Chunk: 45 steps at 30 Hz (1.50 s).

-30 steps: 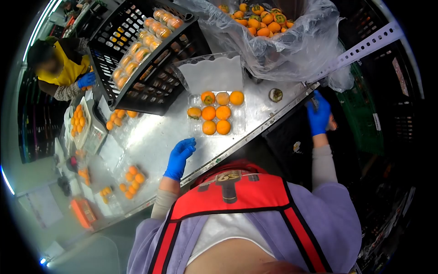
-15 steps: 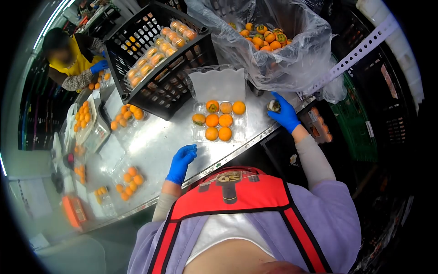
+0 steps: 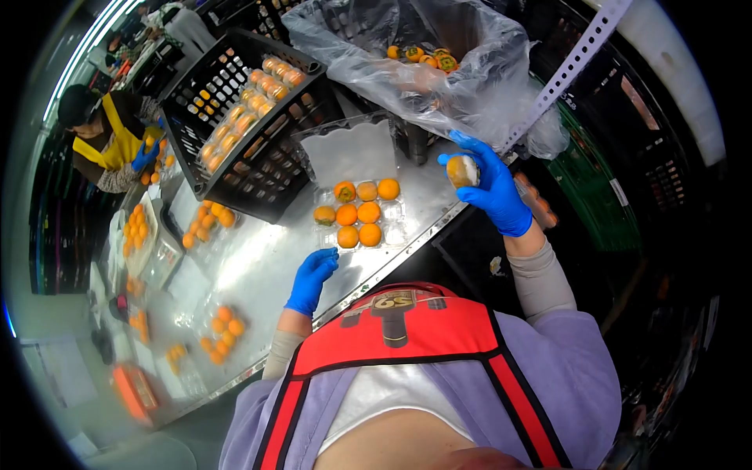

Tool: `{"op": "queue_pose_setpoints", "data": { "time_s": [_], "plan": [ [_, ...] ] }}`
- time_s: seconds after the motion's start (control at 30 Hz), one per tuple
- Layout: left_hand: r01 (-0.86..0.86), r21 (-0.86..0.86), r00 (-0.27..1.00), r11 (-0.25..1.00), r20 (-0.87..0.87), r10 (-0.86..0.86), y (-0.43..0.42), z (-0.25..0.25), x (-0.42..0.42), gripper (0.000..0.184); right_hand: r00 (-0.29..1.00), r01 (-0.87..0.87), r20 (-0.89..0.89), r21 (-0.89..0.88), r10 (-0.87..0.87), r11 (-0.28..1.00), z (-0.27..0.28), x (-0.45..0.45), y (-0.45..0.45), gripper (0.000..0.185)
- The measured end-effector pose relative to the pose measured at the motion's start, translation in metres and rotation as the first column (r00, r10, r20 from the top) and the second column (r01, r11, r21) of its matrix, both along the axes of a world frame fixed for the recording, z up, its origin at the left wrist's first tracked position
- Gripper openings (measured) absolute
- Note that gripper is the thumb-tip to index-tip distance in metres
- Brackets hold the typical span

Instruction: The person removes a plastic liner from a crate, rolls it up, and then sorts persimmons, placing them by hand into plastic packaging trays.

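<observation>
In the head view my right hand (image 3: 495, 192), in a blue glove, is closed around a persimmon (image 3: 462, 171) with a white, mould-like patch on one side. It is held up over the table's right edge. My left hand (image 3: 313, 278), also gloved in blue, hangs over the near edge of the metal table, its fingers loosely bent and nothing visible in them. Just beyond it lies a clear plastic clamshell (image 3: 395, 213) with its lid (image 3: 352, 153) raised. Several orange persimmons (image 3: 346, 214) sit in its cups, and some cups on the right and near sides hold none.
A black crate (image 3: 270, 176) of packed clamshells stands behind the open one. Beyond it is a plastic-lined bin (image 3: 470, 94) with loose persimmons. More packs of persimmons (image 3: 223, 333) lie along the metal table (image 3: 270, 266). A co-worker in a yellow apron (image 3: 110, 141) handles fruit at far left.
My right hand has lifted and turned, bringing the persimmon's pale patch into view. My left hand has stayed nearly still. The whole view has shifted slightly.
</observation>
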<state>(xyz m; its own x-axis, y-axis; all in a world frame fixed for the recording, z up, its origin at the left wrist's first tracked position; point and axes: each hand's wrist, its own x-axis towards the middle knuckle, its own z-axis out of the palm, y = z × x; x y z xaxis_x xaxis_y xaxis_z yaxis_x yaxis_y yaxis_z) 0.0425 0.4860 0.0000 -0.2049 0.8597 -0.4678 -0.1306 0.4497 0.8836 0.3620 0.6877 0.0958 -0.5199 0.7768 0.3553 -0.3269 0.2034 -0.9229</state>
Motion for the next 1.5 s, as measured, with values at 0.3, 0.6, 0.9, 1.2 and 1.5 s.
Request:
{"op": "queue_pose_setpoints", "data": {
  "time_s": [0.3,0.6,0.9,1.2,1.5],
  "plan": [
    [0.055,-0.007,0.998,0.998,0.012,-0.054,0.002,-0.002,0.004,0.039,0.985,-0.043,-0.172,-0.309,-0.012,0.950,0.011,0.002,-0.027,0.075],
    [0.057,-0.023,0.997,0.998,0.046,-0.056,-0.012,-0.001,0.004,0.038,0.943,-0.248,-0.318,-0.483,0.096,0.840,0.004,0.004,-0.038,0.075],
    [0.289,0.086,0.953,0.954,0.075,-0.295,-0.013,0.000,0.010,0.034,0.947,0.307,0.073,-0.497,-0.313,0.812,-0.002,0.017,-0.095,0.059],
    [0.480,0.110,0.863,0.870,0.119,-0.491,-0.050,-0.015,-0.013,0.035,0.663,0.748,0.217,-0.175,-0.716,0.640,-0.047,0.012,-0.212,0.069],
    [0.667,0.086,0.720,0.740,0.180,-0.670,-0.071,-0.010,0.005,0.033,0.496,0.858,0.172,0.055,-0.851,0.511,-0.035,-0.032,-0.297,0.075]
  ]
}}
